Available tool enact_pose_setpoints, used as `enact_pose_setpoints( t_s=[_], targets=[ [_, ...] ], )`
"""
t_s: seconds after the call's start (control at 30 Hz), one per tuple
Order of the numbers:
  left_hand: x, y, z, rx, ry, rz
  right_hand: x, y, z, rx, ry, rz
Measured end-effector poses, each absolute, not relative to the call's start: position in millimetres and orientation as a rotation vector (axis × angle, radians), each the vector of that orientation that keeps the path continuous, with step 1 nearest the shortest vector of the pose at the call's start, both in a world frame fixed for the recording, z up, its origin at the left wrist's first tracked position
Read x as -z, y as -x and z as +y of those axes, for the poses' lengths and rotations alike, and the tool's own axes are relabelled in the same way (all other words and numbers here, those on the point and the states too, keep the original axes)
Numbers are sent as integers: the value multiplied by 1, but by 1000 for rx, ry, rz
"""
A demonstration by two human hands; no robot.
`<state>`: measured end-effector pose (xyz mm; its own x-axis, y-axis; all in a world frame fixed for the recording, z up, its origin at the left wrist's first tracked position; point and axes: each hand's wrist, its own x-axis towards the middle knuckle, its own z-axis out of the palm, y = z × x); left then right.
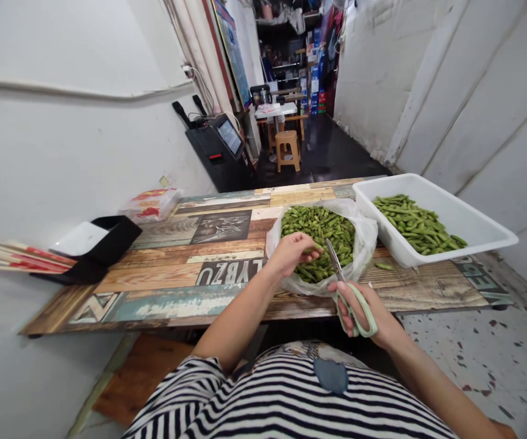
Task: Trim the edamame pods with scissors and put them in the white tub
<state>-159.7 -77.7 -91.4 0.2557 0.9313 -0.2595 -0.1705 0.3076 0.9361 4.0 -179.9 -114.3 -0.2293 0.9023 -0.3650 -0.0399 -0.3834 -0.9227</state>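
A clear plastic bag (365,235) full of green edamame pods (321,224) stands wide open on the table in front of me. Over its left part, my left hand (292,252) pinches an edamame pod (313,249) between thumb and fingers. My right hand (366,311) has its fingers through the loops of scissors (355,308) with pale green handles. The blades point up and away over the bag's right side, near the pod. To the right, a white plastic tub (483,235) holds more edamame pods (414,222). One loose pod (383,266) lies between bag and tub.
The wood-patterned table (163,299) spans the narrow space between walls. On its left are a black holder (117,244) with chopsticks (30,259) and a plastic package (150,204). Beyond it stand a black machine with a screen (222,143) and a stool (288,150).
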Motion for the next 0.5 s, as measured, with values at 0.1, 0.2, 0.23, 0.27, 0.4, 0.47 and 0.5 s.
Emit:
enact_pose_setpoints(
  t_s=[0.1,0.2,0.23,0.27,0.4,0.47,0.5],
  targets=[
    [87,171,-70,-989,-968,1085,111,-8,-181,-1742,1251,-1063],
    [88,179,-67,-862,-1389,1240,109,-11,-183,-1770,1225,-1040],
    [89,180,-68,-762,-1588,1269,109,-11,-183,-1770,1226,-1041],
    [90,179,-69,-645,-1780,1285,110,-11,-183,-1766,1229,-1041],
    [92,169,-80,-227,-2268,1421,113,-11,-183,-1758,1241,-1026],
    [88,162,-84,-57,-2415,1475,114,-11,-183,-1766,1238,-1032],
    [86,159,-85,25,-2475,1472,114,-12,-184,-1768,1237,-1046]
  ],
)
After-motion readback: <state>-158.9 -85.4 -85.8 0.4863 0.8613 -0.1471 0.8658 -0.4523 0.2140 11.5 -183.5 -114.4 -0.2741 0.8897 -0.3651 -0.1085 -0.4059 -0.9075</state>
